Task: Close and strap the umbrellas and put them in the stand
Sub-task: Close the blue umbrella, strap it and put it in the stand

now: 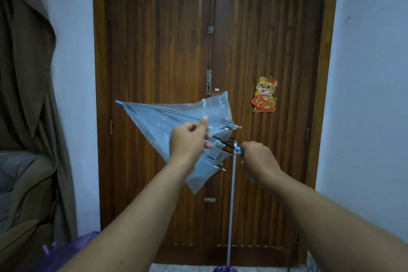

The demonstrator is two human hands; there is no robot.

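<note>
— any container in the shot, and what does it hold?

— at the bottom edge, a sliver of a dark blue basket (225, 269) with a perforated rim. a thin white pole (231, 205) runs up from about there to near my right hand; i cannot tell whether it stands inside. what else the basket holds is cut off.

— and around you?

— a brown double wooden door (167, 51), shut, with metal bolts down the centre seam. a cartoon tiger sticker (264, 94) is stuck to the right leaf. pale walls on either side, a brown curtain (24, 62) hanging at left, grey cushioned furniture (19, 174) below it, and something of purple plastic (66, 254) low at left. the door is right behind the umbrella.

— where is the umbrella against your hands?

— the clear umbrella (159, 121) is held out in front of me at about chest height, half folded, lying nearly level, its blue tip (119, 102) pointing left. my left hand (187, 141) pinches the loose plastic canopy near the ribs, fingers curled into the folds. my right hand (258, 159) is wrapped around the blue handle (238, 149), just right of the rib ends. both arms reach forward, the hands near each other.
</note>
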